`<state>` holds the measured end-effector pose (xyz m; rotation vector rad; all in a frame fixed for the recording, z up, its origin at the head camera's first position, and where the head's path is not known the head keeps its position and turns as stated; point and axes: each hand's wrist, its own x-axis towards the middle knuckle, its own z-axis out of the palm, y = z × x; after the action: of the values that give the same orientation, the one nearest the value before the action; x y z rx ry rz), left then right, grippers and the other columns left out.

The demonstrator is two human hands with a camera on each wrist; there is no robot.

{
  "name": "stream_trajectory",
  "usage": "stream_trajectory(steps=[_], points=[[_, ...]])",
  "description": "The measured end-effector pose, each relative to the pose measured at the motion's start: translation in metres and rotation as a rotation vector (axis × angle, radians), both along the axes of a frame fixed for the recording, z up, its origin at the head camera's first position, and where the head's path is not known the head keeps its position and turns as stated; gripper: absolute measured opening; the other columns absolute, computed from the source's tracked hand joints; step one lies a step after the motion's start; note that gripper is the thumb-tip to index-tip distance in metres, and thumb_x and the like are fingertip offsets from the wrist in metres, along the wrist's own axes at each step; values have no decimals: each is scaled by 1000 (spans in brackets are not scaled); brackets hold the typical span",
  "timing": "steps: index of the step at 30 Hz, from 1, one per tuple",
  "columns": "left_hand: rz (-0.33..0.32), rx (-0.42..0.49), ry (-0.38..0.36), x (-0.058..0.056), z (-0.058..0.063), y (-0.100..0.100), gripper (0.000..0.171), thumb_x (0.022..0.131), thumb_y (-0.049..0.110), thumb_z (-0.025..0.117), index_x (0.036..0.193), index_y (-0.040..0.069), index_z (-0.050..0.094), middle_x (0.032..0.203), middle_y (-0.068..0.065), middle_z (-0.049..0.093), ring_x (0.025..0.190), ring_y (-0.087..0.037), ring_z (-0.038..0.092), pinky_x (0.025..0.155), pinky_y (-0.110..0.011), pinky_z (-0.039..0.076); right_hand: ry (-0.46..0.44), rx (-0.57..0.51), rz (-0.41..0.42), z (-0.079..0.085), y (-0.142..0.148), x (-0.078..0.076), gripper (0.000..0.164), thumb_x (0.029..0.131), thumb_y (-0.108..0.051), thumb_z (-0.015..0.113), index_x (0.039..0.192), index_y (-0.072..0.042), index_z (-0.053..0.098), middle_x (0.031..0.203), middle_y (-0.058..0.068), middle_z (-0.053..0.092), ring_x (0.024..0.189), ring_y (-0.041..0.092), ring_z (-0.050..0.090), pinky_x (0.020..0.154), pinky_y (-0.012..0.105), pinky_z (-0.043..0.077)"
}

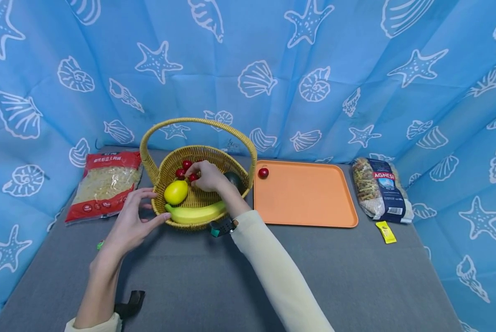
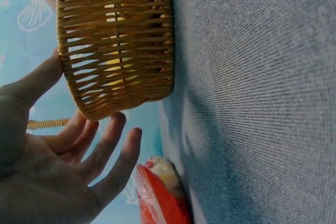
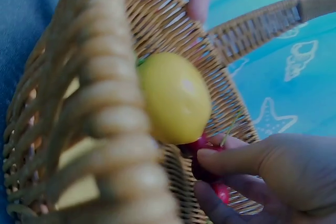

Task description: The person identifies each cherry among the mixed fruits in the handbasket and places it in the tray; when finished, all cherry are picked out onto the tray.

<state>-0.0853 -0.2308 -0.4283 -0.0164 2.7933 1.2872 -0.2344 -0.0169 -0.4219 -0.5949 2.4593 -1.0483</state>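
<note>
A wicker basket with a tall looped handle holds a yellow lemon, a banana, a dark green rounded fruit and several red cherries. Reaching inside, my right hand pinches a cherry between thumb and fingers; a green stem shows above it in the right wrist view. More cherries sit against it, close beside the lemon. My left hand spreads its fairly straight fingers at the basket's left end, thumb and fingertips touching the rim from outside.
Right of the basket lies an orange tray with one cherry near its left corner. A red-and-clear pasta bag lies at the left, an Agnesi pasta bag at the right, with a small yellow packet before it.
</note>
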Motion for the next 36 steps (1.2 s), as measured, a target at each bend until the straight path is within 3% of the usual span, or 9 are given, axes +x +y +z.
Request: stream_trajectory(steps=[3, 7, 10, 17, 20, 26, 31, 36], points=[[-1, 4, -2, 0, 0, 0, 72, 101, 38, 79, 154, 3, 45, 166, -27, 34, 134, -47, 54, 103, -64, 60, 9, -71, 25, 5, 7, 4, 28, 104, -3, 69, 132, -2, 73, 139, 14, 72, 134, 30, 65, 112, 43, 57], [1, 6, -12, -1, 0, 0, 73, 101, 40, 79, 155, 4, 45, 166, -27, 34, 135, -47, 54, 103, -64, 60, 46, -150, 61, 12, 23, 12, 30, 105, -8, 70, 134, -1, 72, 140, 15, 72, 138, 31, 64, 116, 46, 55], [6, 5, -19, -1, 0, 0, 73, 101, 40, 79, 155, 4, 45, 166, -26, 34, 135, -46, 53, 104, -64, 60, 65, -205, 73, 18, 38, 22, 32, 104, -11, 71, 135, -3, 71, 140, 15, 72, 133, 30, 67, 112, 41, 59], [9, 1, -3, -1, -1, 1, 72, 101, 38, 79, 154, 3, 46, 166, -27, 34, 134, -46, 54, 104, -65, 60, 80, -365, 93, 38, 83, 58, 33, 104, -7, 72, 136, -2, 70, 135, 15, 73, 106, 31, 76, 90, 26, 62], [9, -1, -1, -1, -1, 0, 72, 101, 38, 79, 154, 3, 46, 166, -27, 35, 134, -46, 54, 103, -65, 60, 101, -420, 91, 45, 104, 76, 32, 103, -7, 73, 135, -4, 70, 136, 13, 72, 109, 25, 75, 93, 26, 63], [7, -4, -5, -1, -1, 1, 72, 101, 38, 79, 154, 3, 45, 166, -27, 34, 134, -46, 54, 104, -65, 59, 100, -484, 22, 53, 144, 103, 32, 101, -4, 74, 133, -4, 70, 136, 13, 69, 120, 30, 73, 99, 36, 67], [2, 1, -7, -1, -1, 1, 73, 101, 39, 79, 154, 3, 45, 167, -27, 34, 134, -46, 54, 104, -65, 59, 152, -487, -71, 46, 177, 105, 36, 97, 0, 78, 130, -1, 64, 131, 18, 69, 122, 32, 73, 102, 32, 65], [5, 4, -10, -1, -1, 1, 73, 101, 41, 78, 155, 3, 45, 166, -26, 34, 134, -45, 53, 105, -65, 59, 224, -484, -183, 22, 209, 83, 27, 96, 5, 77, 115, 5, 59, 132, 23, 66, 122, 37, 72, 101, 22, 62]])
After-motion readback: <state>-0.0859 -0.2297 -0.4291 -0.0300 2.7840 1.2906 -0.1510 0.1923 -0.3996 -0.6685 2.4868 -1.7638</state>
